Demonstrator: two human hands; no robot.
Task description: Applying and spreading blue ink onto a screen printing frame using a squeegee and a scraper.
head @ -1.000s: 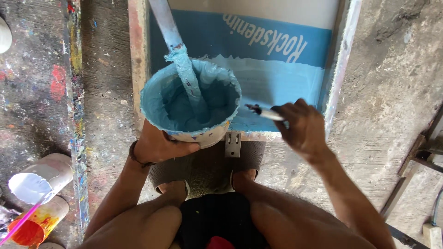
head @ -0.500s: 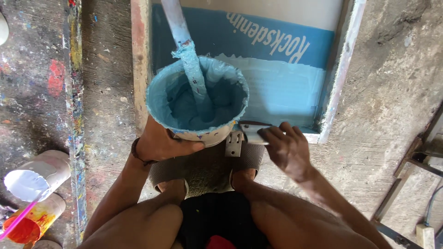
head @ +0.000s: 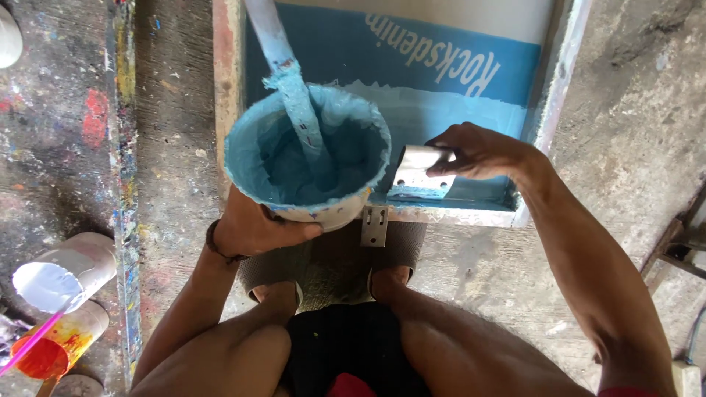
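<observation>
My left hand (head: 254, 228) grips the underside of a round tub (head: 243, 158) coated in light blue paint, held over the near left corner of a screen-printing frame (head: 562, 81). A paint-covered stirring stick (head: 283, 70) stands in the tub and leans away from me. My right hand (head: 482, 151) pinches a small flat metal scraper (head: 418, 170), its lower edge smeared blue, just inside the frame's near edge. The frame's mesh (head: 419, 73) is blue with pale lettering and a lighter wet band.
A metal hinge plate (head: 374, 225) hangs at the frame's near rail. At the left stand a tub of white paint (head: 51, 279) and one of orange-red paint (head: 48, 353) with a pink stick. My knees and feet are below, on a paint-splashed concrete floor.
The tub has come closer and tilted slightly. My right hand moved from the frame's near rail up onto the mesh, now holding the scraper upright.
</observation>
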